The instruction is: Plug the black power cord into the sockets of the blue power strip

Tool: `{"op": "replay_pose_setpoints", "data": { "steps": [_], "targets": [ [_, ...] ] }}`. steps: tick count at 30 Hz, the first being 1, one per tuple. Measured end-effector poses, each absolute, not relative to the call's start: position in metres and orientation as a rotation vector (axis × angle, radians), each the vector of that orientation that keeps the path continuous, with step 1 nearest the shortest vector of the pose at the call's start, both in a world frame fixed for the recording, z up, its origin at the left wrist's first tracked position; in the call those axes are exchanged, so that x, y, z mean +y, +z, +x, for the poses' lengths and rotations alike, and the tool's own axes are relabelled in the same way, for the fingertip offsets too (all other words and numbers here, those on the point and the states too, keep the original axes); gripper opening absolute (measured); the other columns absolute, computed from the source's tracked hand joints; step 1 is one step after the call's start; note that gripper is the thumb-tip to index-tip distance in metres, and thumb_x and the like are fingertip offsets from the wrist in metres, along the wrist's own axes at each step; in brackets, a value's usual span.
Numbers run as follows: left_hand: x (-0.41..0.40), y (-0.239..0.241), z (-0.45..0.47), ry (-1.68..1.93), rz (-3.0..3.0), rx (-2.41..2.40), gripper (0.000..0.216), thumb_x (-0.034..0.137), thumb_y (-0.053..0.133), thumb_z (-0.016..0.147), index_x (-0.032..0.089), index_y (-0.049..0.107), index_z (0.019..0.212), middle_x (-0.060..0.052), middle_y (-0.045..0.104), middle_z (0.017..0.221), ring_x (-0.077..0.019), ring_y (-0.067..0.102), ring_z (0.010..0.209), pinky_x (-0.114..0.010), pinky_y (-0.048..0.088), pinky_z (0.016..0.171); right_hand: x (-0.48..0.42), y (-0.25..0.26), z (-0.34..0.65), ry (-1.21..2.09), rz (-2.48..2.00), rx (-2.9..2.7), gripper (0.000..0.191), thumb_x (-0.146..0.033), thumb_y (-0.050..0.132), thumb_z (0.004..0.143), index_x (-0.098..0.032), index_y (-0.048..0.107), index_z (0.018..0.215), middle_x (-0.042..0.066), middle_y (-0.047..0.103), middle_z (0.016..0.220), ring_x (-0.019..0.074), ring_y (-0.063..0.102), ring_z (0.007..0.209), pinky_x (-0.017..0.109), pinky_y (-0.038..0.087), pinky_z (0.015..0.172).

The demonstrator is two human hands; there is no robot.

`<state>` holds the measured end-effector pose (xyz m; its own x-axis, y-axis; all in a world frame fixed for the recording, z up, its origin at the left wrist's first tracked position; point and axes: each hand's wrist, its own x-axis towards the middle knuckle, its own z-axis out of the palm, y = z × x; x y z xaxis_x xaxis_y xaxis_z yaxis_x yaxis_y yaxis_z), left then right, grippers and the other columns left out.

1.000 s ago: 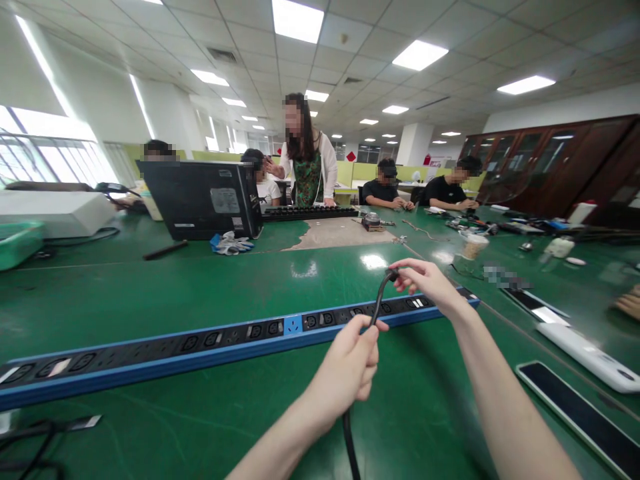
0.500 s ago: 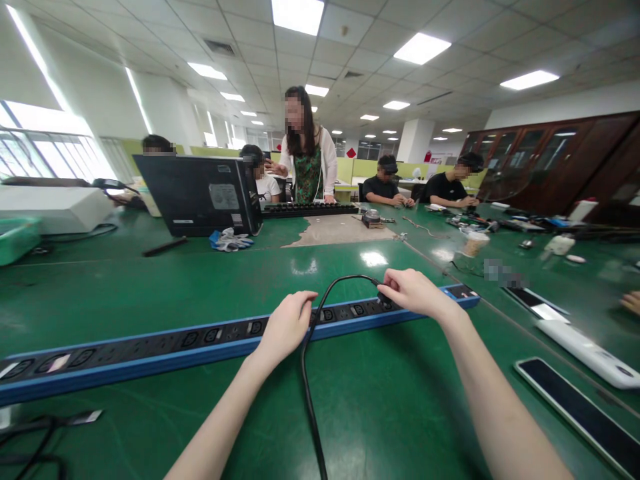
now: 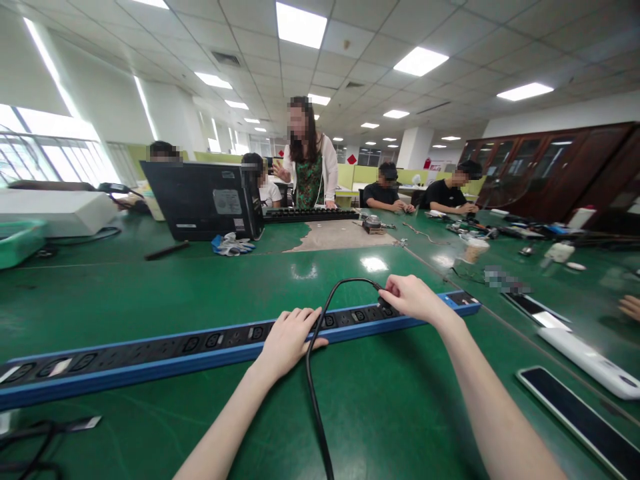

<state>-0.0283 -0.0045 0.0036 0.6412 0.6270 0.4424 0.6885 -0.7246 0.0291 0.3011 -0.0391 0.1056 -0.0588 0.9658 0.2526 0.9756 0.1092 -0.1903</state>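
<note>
Here: my left hand [image 3: 290,337], fingers spread flat on blue power strip [image 3: 150,350]; my right hand [image 3: 413,298] pinching black cable [image 3: 313,373], plug hidden under fingertips; cable cut off below.

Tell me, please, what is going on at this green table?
A person is working at a long black power strip with blue edges lying across the green table. Their right hand pinches the plug end of a black power cable against a socket; whether it is fully seated is hidden. Their left hand rests flat on the strip, beside the cable.
</note>
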Motion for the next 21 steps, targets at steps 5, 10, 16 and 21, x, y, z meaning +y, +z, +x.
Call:
{"op": "replay_pose_setpoints", "data": {
  "steps": [5,10,16,21],
  "targets": [
    [-0.001,0.001,-0.030,-0.622,-2.692,-1.036,0.064,0.064,0.049,0.094,0.025,0.049,0.143,-0.010,0.064,0.129,-0.0252,0.059,0.113,-0.036,0.043,0.094,-0.039,0.103,0.304,-0.013,-1.910,-2.052,0.036,-0.050,0.054,0.095,-0.018,0.067,0.087,0.004,0.070,0.076,0.0160,0.061,0.065,0.025,0.039,0.062],
    [0.001,-0.002,-0.029,-0.606,-2.681,-1.016,0.066,0.065,0.047,0.094,0.023,0.048,0.145,-0.011,0.062,0.131,-0.0258,0.058,0.115,-0.037,0.043,0.094,-0.035,0.097,0.305,-0.038,-1.956,-2.045,0.040,-0.055,0.052,0.095,-0.019,0.067,0.087,0.005,0.069,0.075,0.0166,0.062,0.066,0.025,0.039,0.062],
    [0.003,-0.006,-0.028,-0.592,-2.665,-1.024,0.069,0.065,0.047,0.094,0.023,0.045,0.148,-0.011,0.062,0.131,-0.0267,0.057,0.116,-0.039,0.043,0.095,-0.028,0.082,0.295,-0.218,-2.070,-2.078,0.039,-0.056,0.050,0.095,-0.021,0.066,0.087,0.007,0.069,0.080,0.0206,0.066,0.076,0.027,0.037,0.064],
    [0.001,-0.008,-0.027,-0.602,-2.632,-1.046,0.069,0.064,0.047,0.095,0.023,0.042,0.151,-0.012,0.062,0.131,-0.0274,0.057,0.117,-0.040,0.042,0.098,-0.026,0.074,0.281,-0.300,-2.158,-2.060,0.039,-0.054,0.046,0.097,-0.020,0.064,0.089,0.009,0.070,0.082,0.0240,0.067,0.078,0.028,0.038,0.065]
  ]
}}
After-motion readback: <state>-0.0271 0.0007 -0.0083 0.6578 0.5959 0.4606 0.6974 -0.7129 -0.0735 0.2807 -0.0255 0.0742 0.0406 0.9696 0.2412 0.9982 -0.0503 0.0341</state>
